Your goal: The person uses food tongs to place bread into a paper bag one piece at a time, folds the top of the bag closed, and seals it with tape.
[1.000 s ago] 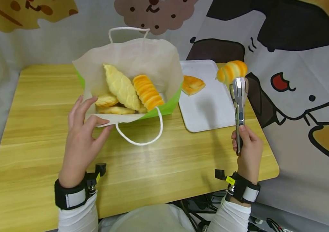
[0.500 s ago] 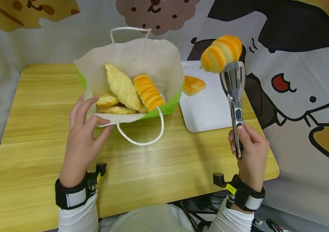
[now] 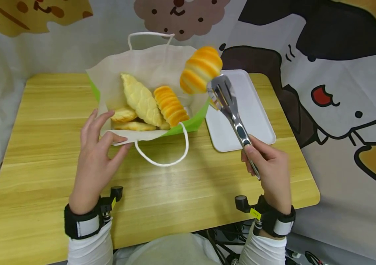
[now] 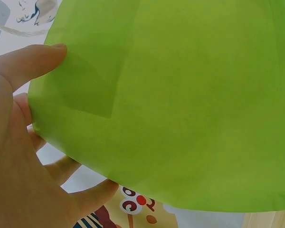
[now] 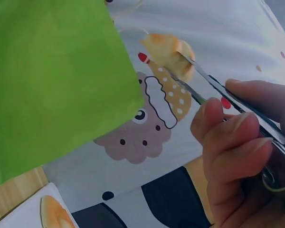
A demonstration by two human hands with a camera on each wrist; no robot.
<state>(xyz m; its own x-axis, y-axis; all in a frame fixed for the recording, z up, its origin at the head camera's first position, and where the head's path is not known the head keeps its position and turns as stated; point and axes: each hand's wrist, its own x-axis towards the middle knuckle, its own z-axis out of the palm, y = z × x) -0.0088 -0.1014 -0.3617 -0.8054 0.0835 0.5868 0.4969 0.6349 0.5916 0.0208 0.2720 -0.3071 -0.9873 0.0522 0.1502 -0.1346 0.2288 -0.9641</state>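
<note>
My left hand point(image 3: 98, 158) pinches the near rim of a green paper bag point(image 3: 201, 117) between thumb and fingers; the left wrist view shows the thumb lying on the bag's green outside point(image 4: 180, 104). Inside the open bag lie a pale braided bread point(image 3: 140, 99), a striped orange roll point(image 3: 170, 106) and flatter pastries point(image 3: 135, 126). My right hand point(image 3: 270, 165) grips metal tongs point(image 3: 236, 119). Their tips hold a striped bread roll point(image 3: 202, 70) in the air at the bag's right rim. In the right wrist view the tong arms pinch this roll point(image 5: 168, 52).
A white tray point(image 3: 251, 121) stands right of the bag, with a triangular pastry point(image 5: 54, 213) on it, mostly hidden behind the tongs in the head view. White rope handles point(image 3: 165, 164) stick out from the bag. A printed cloth point(image 3: 333, 73) hangs behind the wooden table point(image 3: 161, 202).
The right hand has lifted the striped roll with the tongs from the tray's far right corner and carried it left to the bag. My left hand has stayed on the bag's rim.
</note>
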